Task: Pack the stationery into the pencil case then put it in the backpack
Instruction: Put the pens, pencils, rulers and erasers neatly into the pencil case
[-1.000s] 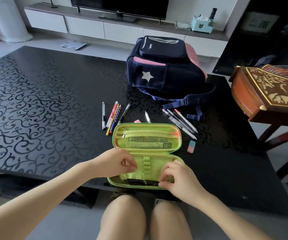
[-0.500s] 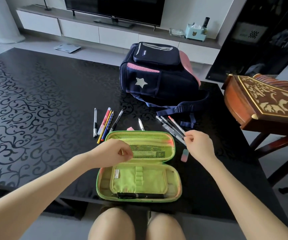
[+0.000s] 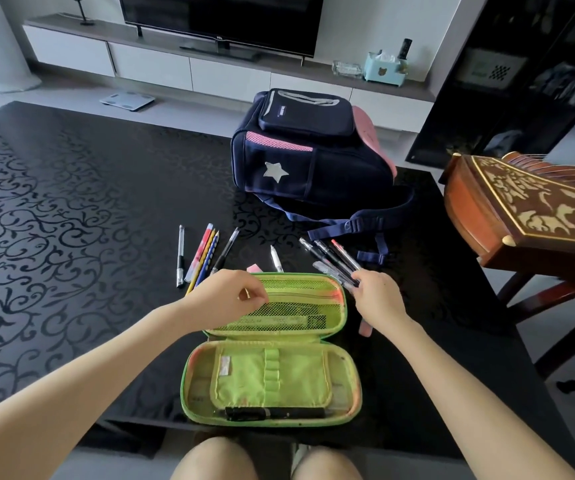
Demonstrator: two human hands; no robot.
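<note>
A green pencil case [image 3: 272, 375] lies open at the near table edge, with a black pen [image 3: 275, 413] in its lower half. My left hand [image 3: 225, 296] pinches the upper-left rim of its mesh lid. My right hand [image 3: 377, 297] closes its fingers on the near ends of a bunch of pens [image 3: 331, 259] lying right of the lid. More pens and pencils [image 3: 203, 256] lie to the left, and a white pen [image 3: 276, 259] and a pink eraser [image 3: 254, 268] lie behind the lid. Another eraser [image 3: 365, 328] is partly hidden under my right wrist. The navy backpack [image 3: 313, 157] stands behind.
The black patterned table [image 3: 71, 220] stretches far to the left. A carved wooden instrument [image 3: 528, 206] on a stand sits close at the right edge. Backpack straps [image 3: 365, 225] trail toward the pens. My knees are under the near table edge.
My right hand left the lower half of the case, went up right to the pen bunch and closed on it. My left hand rose to the lid rim.
</note>
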